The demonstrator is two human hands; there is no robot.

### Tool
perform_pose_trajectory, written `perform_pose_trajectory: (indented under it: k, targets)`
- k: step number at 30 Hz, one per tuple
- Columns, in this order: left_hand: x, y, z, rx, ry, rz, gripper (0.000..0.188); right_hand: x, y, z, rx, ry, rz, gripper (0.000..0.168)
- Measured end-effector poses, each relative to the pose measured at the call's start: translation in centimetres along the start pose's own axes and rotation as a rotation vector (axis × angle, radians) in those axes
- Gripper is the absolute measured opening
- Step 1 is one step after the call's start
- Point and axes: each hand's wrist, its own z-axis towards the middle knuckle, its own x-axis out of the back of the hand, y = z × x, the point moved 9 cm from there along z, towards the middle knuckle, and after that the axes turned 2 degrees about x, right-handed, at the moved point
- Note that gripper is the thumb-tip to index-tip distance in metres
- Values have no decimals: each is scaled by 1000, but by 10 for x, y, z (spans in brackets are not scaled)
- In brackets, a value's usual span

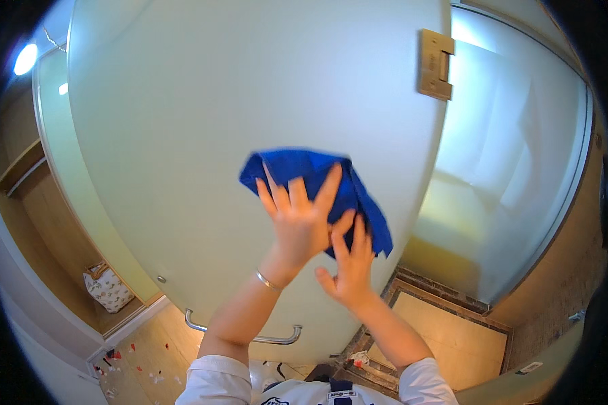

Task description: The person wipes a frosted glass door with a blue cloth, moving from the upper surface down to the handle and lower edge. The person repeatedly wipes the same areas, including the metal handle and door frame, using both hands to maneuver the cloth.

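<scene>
A blue cloth (309, 169) lies against the large frosted glass door panel (182, 126), its right side folded and hanging at an angle. My left hand (299, 220), with a silver bracelet (267, 281) on the wrist, presses the cloth to the glass with fingers spread. Lower and to the right, my right hand (352, 263) has its fingers on the cloth's lower part, the thumb apart from it. The two hands nearly meet, and the left partly covers the cloth's middle.
A brass-coloured hinge (435, 65) joins the door to a second frosted panel (491, 167). A metal bar handle (278, 339) sits low on the door. At left, an open wooden cabinet (55, 217) holds a patterned bag (107, 288). Red and white scraps (131, 354) litter the floor.
</scene>
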Motion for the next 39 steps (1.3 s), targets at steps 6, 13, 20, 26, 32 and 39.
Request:
perform_pose_trajectory:
  k: [6,13,20,26,32,39]
  targets:
    - [38,-75,64,109,199,57,78,-12,-37,101,85,91,-46,63]
    - [60,-183,-15,337,152,17,82,-101,-80,44,372,-149,-25,57]
    - [75,-326,-189,952,193,269,72,-142,-101,1,415,-124,-89,45]
    - [69,-343,-119,751,133,385,68,-171,-105,7,423,-87,-203,45]
    - [44,-275,-59,389,130,-13,92,-196,-107,-6,423,-46,-204,48]
    - [-3,-363,-233,952,129,-2,77,-206,-97,-41,355,-151,-196,45]
